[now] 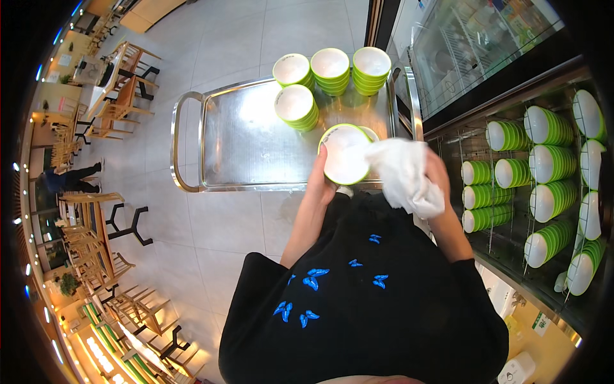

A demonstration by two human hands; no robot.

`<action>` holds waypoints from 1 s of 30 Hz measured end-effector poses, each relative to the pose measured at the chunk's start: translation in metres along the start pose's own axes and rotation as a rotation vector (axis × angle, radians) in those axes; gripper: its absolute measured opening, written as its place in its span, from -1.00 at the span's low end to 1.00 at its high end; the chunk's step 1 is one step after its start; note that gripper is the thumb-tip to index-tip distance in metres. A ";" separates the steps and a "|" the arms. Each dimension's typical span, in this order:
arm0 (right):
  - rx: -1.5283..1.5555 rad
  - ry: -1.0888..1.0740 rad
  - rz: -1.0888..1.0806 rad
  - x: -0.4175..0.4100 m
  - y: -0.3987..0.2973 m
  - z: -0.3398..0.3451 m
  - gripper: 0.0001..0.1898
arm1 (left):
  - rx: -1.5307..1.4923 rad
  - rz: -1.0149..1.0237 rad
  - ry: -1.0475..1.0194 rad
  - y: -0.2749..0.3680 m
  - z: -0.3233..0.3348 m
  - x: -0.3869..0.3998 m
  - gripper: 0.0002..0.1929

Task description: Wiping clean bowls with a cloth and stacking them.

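My left hand grips a white bowl with a lime-green outside by its side, over the cart's near edge. The bowl's inside faces up towards me. A crumpled white cloth is in my right hand, and its blurred end reaches the bowl's right rim. Behind the held bowl, the rim of another bowl shows, mostly hidden. Beyond it, several stacks of the same green and white bowls stand on a stainless steel cart.
On the right, a cabinet with wire racks holds many stacked green and white bowls on their sides. A glass-fronted fridge stands above it. To the left are wooden chairs, tables and a person on the tiled floor.
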State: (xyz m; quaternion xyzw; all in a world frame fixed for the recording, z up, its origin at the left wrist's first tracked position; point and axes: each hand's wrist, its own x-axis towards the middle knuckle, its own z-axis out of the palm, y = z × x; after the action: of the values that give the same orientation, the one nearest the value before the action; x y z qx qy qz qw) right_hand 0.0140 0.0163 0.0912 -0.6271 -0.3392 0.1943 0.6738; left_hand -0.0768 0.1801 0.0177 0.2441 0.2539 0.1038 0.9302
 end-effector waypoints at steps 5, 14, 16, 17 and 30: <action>-0.526 0.069 -0.481 -0.021 -0.032 0.010 -0.86 | -0.229 -0.342 -0.398 -0.008 -0.010 -0.004 -0.57; -0.724 -0.242 -0.413 0.012 -0.052 0.026 -0.58 | 0.396 -0.356 -0.326 0.005 0.024 -0.021 -0.63; -0.596 -0.284 -0.285 0.017 -0.042 0.017 -0.66 | 0.829 -0.078 -0.590 0.007 0.016 -0.015 -0.62; -0.592 -0.287 -0.290 0.022 -0.035 0.014 -0.66 | 0.832 -0.074 -0.585 0.005 0.012 -0.016 -0.62; 1.282 0.175 0.225 0.004 0.038 0.040 -0.65 | 0.437 0.077 -0.003 -0.027 0.032 0.001 -0.67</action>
State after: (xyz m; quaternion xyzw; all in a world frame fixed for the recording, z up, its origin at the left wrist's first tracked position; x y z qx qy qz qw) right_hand -0.0046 0.0526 0.0545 -0.1466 -0.0326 0.3755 0.9146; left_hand -0.0576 0.1439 0.0275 0.4494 0.2592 0.0816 0.8510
